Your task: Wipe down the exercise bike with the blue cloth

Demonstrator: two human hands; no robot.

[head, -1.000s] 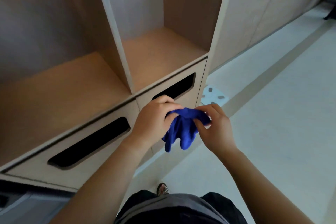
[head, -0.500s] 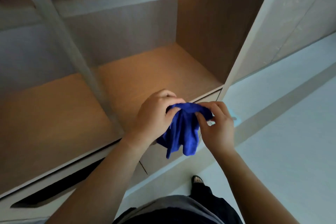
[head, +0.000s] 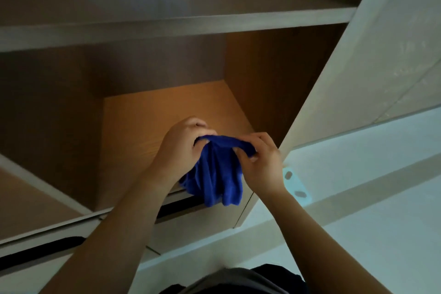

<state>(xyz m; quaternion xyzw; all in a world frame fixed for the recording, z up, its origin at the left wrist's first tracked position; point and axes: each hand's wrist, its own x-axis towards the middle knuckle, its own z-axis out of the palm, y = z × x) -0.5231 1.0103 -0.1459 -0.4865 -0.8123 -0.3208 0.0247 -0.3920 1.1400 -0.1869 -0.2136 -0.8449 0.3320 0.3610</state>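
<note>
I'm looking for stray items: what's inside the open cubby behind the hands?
Only the cubby's wooden floor and dark walls show. The left hand, right hand and the blue cloth they grip cover the floor's front strip, so anything there is hidden.

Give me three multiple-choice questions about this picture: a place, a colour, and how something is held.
1. Where is the cloth? A. On the floor. B. Over a bike. C. Hanging before the shelf unit.
2. What colour is it? A. Red. B. Blue. C. White.
3. How is it held? A. The left hand and the right hand both pinch its top. B. One hand only. C. Nobody holds it.
Answers: 1 C, it hangs before the open shelf; 2 B, deep blue all over; 3 A, both hands curl on its upper edge.
</note>
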